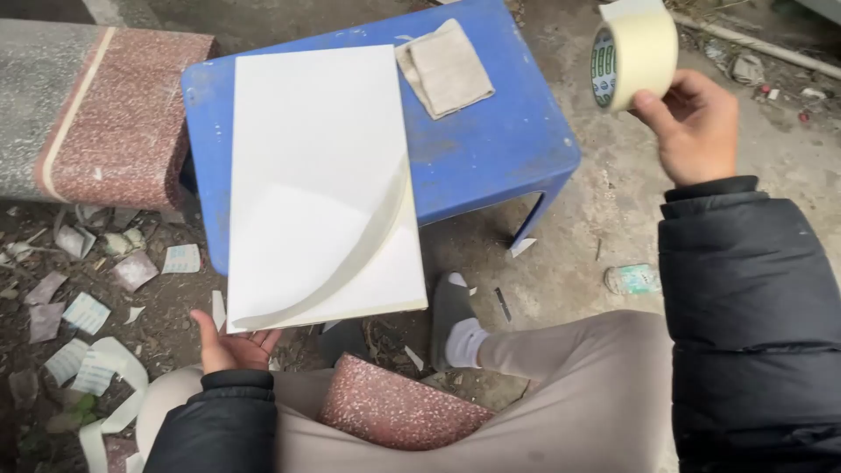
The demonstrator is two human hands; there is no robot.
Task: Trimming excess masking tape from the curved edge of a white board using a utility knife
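Note:
A white board [315, 166] lies on a blue plastic stool [491, 131], its near end overhanging the stool's edge. A thin white sheet curls up off the board's right side. My left hand [229, 348] is under the board's near left corner, palm up, propping it. My right hand [696, 123] is raised at the upper right, holding a roll of cream masking tape [635, 52] upright by its rim. A folded beige cloth [444, 67] rests on the stool's far side, beside the board.
A speckled red and grey stone bench [96, 114] stands left of the stool. Torn paper scraps [88, 311] litter the dirt at the left. My bent legs, a grey shoe [448, 307] and a red stone block [399, 412] fill the foreground. A crushed packet [632, 278] lies on the concrete.

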